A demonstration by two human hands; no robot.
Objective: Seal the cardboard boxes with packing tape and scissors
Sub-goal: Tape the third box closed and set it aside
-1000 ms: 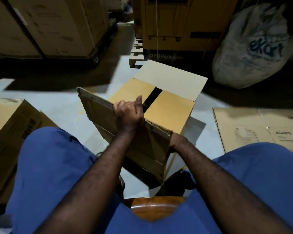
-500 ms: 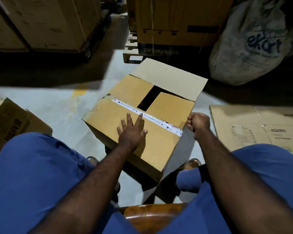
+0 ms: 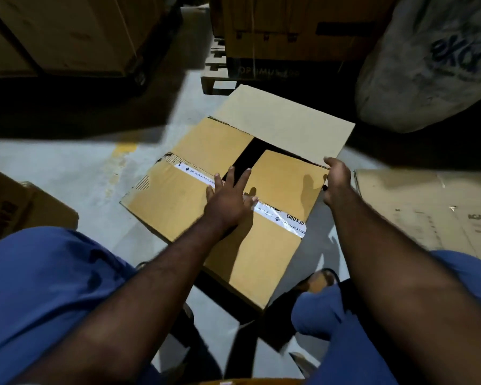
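The person sits over a brown box (image 3: 250, 259) that stands on the grey floor (image 3: 67, 162). The left hand (image 3: 228, 201) lies flat on the near flap, fingers straight and spread, holding nothing, right on top of a white strip of tape (image 3: 195, 173). Just past those fingers two small flaps leave a dark gap. The right hand (image 3: 335, 182) touches the corner of the far flap (image 3: 283, 120), which is open. Its fingers bend there, but I cannot tell if they grip it. Right of that hand a flat sheet of cardboard (image 3: 428, 212) lies on the floor. Left of the left hand are a yellow paint mark (image 3: 122, 154) and another box (image 3: 17, 209). Far past both hands stand big boxes (image 3: 67, 31) and a white sack (image 3: 428, 65)
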